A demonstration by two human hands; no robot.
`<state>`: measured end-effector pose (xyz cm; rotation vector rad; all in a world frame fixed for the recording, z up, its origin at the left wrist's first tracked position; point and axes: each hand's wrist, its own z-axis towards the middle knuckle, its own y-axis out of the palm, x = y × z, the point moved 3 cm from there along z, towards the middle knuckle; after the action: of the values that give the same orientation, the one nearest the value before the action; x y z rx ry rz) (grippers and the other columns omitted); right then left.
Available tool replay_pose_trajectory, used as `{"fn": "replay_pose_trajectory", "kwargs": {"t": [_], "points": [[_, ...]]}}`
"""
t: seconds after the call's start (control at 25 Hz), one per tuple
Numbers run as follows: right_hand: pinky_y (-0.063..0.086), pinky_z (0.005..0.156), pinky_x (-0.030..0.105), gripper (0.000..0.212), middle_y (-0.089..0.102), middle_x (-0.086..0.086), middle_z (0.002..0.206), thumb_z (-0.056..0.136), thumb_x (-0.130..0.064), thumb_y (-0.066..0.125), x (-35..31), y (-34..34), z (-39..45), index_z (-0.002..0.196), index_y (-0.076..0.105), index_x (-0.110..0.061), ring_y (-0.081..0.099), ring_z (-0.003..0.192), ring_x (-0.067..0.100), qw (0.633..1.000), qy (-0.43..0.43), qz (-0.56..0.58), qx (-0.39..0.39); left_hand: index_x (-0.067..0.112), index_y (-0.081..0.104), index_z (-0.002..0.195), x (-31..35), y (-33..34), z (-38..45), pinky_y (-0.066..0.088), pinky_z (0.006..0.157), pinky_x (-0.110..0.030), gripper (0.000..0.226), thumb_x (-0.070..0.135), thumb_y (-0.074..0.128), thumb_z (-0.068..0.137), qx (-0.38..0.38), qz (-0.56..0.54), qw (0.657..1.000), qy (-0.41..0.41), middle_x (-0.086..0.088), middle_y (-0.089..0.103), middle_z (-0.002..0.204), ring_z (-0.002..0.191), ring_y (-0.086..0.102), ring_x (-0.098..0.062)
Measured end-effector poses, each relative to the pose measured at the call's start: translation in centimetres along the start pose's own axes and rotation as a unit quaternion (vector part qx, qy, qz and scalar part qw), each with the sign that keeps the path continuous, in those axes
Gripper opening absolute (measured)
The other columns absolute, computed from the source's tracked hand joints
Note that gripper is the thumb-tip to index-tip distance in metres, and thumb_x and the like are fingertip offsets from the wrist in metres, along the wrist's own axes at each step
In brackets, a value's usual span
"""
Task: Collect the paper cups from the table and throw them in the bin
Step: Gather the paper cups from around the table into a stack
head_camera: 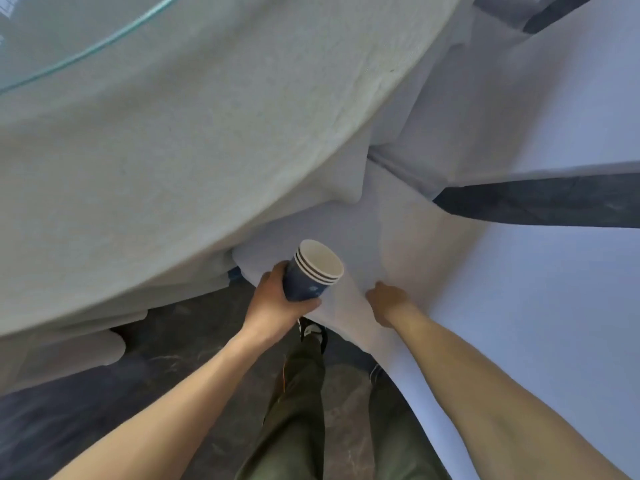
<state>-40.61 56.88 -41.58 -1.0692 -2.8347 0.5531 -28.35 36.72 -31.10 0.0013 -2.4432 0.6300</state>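
A stack of three nested paper cups (313,273), dark blue outside and white inside, is gripped around its lower part by my left hand (277,303). The cups tilt with their mouths facing up and to the right. My right hand (388,301) is just right of the cups, its fingers closed on a fold of white chair cover (349,306). No bin is in view.
A round table with a grey cloth (194,140) and a glass top (52,29) fills the upper left. White covered chairs with dark sashes (540,202) stand to the right. Dark marbled floor (194,344), my green trousers and a shoe lie below.
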Motion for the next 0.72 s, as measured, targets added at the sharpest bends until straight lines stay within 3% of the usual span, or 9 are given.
{"fn": "replay_pose_trajectory", "kwargs": {"t": [0.12,0.24,0.4,0.56,0.72], "points": [[0.051,0.099,0.039,0.038,0.057,0.016,0.139,0.098,-0.004,0.052,2.4,-2.0,-4.1,0.136,0.056,-0.007,0.06,0.124,0.034,0.995,0.015,0.097,-0.002,0.026,0.055,0.134,3.4,-0.1,-2.0,0.058,0.082,-0.03,0.081,0.041,0.089,0.062,-0.014,0.022,0.999,0.03,0.005,0.07,0.123,0.109,0.069,-0.015],[0.051,0.09,0.037,0.033,0.063,0.019,0.132,0.096,-0.013,0.056,5.5,-7.6,-9.6,0.128,0.057,-0.006,0.062,0.118,0.037,0.968,0.028,0.216,0.122,0.022,0.052,0.138,7.6,0.5,-3.4,0.054,0.086,-0.028,0.081,0.039,0.09,0.068,-0.02,0.048,0.996,0.071,0.002,0.065,0.126,0.112,0.065,-0.016],[0.043,0.071,0.034,0.025,0.065,0.013,0.111,0.09,-0.022,0.066,9.7,-14.2,-19.8,0.111,0.061,-0.008,0.061,0.095,0.033,0.891,0.016,0.345,0.294,0.03,0.052,0.133,13.7,2.5,-7.6,0.057,0.092,-0.042,0.08,0.049,0.086,0.064,0.009,0.047,0.992,0.121,0.005,0.062,0.122,0.111,0.061,-0.017],[0.049,0.081,0.038,0.026,0.06,0.008,0.109,0.086,-0.033,0.072,12.3,-17.5,-28.8,0.106,0.067,-0.017,0.061,0.095,0.027,0.81,-0.042,0.411,0.417,0.034,0.054,0.132,19.6,5.6,-12.5,0.056,0.092,-0.047,0.081,0.051,0.085,0.059,0.071,0.005,0.985,0.159,0.007,0.065,0.12,0.109,0.064,-0.017],[0.05,0.082,0.038,0.026,0.066,0.008,0.104,0.087,-0.035,0.074,15.1,-16.9,-36.1,0.101,0.066,-0.014,0.063,0.095,0.027,0.773,-0.117,0.408,0.472,0.036,0.055,0.131,25.4,9.1,-18.5,0.056,0.092,-0.048,0.082,0.049,0.086,0.056,0.157,-0.036,0.97,0.183,0.008,0.068,0.119,0.109,0.066,-0.019]]}}
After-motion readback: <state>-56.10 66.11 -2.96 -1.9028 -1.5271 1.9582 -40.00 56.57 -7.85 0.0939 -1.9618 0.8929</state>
